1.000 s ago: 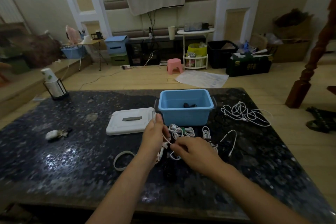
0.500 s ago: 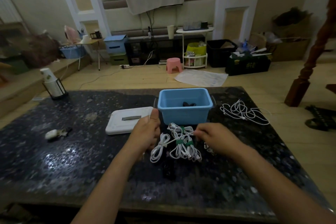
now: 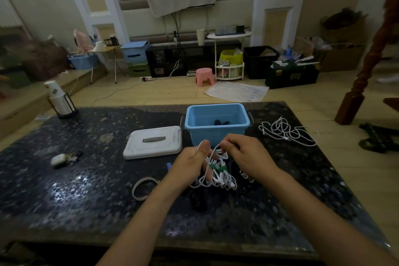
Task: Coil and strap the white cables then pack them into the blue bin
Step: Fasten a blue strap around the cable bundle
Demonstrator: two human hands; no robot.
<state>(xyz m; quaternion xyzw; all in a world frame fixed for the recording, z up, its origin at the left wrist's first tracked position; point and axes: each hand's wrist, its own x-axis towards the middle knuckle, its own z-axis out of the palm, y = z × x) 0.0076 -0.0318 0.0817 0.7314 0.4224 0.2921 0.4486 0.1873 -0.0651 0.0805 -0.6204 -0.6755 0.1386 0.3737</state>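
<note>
My left hand grips a white cable that runs over its thumb, just in front of the blue bin. My right hand pinches the same cable near the bin's front wall. Between and below the hands lie coiled white cables bound with green straps. Something dark lies on the bin's floor. A loose tangle of white cables lies to the right of the bin.
The bin's white lid lies left of it on the dark speckled table. A pale loop strap lies near my left wrist. A white earbud case and a cup holder stand far left.
Both hands have come together in front of the bin, after having spread apart along the cable. The cable now loops over my left thumb.
</note>
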